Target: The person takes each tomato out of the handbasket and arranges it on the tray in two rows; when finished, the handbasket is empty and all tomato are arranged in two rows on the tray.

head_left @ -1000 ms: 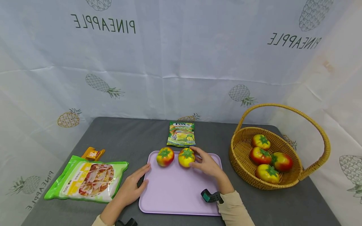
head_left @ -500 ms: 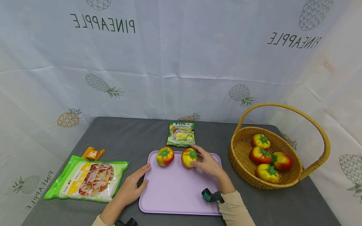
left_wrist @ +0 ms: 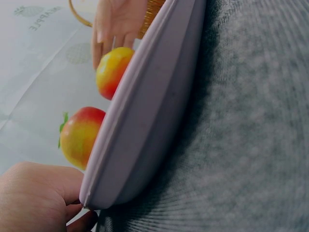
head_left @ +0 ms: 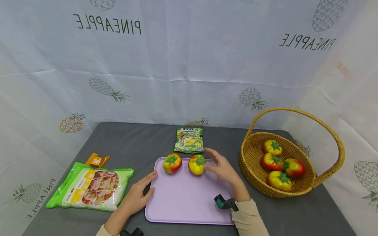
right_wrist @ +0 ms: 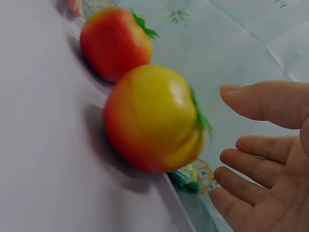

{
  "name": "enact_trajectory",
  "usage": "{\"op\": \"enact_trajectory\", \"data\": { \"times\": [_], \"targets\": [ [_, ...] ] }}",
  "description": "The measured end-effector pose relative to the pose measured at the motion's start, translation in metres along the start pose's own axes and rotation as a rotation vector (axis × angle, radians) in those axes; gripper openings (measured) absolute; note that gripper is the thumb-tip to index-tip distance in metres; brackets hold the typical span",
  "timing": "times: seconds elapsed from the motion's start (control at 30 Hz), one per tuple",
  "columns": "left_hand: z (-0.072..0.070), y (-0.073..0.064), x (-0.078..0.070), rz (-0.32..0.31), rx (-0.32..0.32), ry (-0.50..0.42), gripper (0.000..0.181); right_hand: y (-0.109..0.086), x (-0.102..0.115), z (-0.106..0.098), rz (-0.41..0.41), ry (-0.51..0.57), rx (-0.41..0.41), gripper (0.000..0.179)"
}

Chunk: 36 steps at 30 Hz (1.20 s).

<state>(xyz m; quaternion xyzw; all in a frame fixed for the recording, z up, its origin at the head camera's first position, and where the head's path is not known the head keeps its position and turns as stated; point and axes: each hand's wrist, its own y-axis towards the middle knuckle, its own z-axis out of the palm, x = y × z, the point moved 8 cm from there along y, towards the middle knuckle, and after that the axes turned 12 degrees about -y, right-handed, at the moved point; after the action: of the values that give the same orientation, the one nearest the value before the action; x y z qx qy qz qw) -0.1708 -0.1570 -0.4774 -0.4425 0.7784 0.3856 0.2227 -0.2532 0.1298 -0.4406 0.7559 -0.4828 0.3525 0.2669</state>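
On the lilac tray (head_left: 189,196) stand two red-and-yellow tomato-like fruits with green leafy tops, side by side near the far edge. The right one (head_left: 196,164) has my right hand (head_left: 222,167) just to its right, fingers spread and thumb apart. In the right wrist view a gap shows between this fruit (right_wrist: 154,118) and the right hand (right_wrist: 265,159), which holds nothing. The left fruit (head_left: 172,163) sits near the tray's far left corner. My left hand (head_left: 138,195) rests with its fingertips at the tray's left edge; the left wrist view shows its fingers partly hidden there.
A wicker basket (head_left: 248,167) with a tall handle holds several similar fruits on the right. Behind the tray lies a green candy bag (head_left: 189,141). At left are a green-and-white food bag (head_left: 91,188) and a small orange packet (head_left: 97,161).
The right fruit was shifted slightly right, then tilted back a little left. My right hand has let go of it and drawn away to the right. The left hand stays put.
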Motion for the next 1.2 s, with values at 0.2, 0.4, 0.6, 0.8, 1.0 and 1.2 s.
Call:
{"op": "enact_trajectory", "data": {
  "times": [0.2,0.4,0.6,0.8,1.0,1.2],
  "targets": [
    [-0.001,0.0,-0.001,0.014,-0.005,0.002,0.048,-0.01,0.003,-0.025,-0.024,-0.056,-0.072,0.067],
    [0.0,-0.002,-0.001,0.006,-0.015,-0.006,0.047,-0.024,0.007,-0.051,-0.058,-0.165,-0.136,0.064],
    [0.0,0.0,0.0,0.02,-0.013,-0.004,0.048,-0.045,0.002,-0.084,-0.057,-0.249,-0.225,0.06],
    [0.001,0.001,-0.001,0.018,0.0,-0.006,0.048,-0.073,-0.009,-0.115,-0.004,-0.297,-0.282,0.059],
    [-0.001,0.001,-0.002,0.01,-0.002,-0.013,0.048,-0.102,-0.029,-0.139,0.09,-0.382,-0.277,0.061],
    [-0.001,0.001,-0.001,0.008,0.007,-0.006,0.048,-0.124,-0.048,-0.155,0.212,-0.442,-0.21,0.065]
  ]
}}
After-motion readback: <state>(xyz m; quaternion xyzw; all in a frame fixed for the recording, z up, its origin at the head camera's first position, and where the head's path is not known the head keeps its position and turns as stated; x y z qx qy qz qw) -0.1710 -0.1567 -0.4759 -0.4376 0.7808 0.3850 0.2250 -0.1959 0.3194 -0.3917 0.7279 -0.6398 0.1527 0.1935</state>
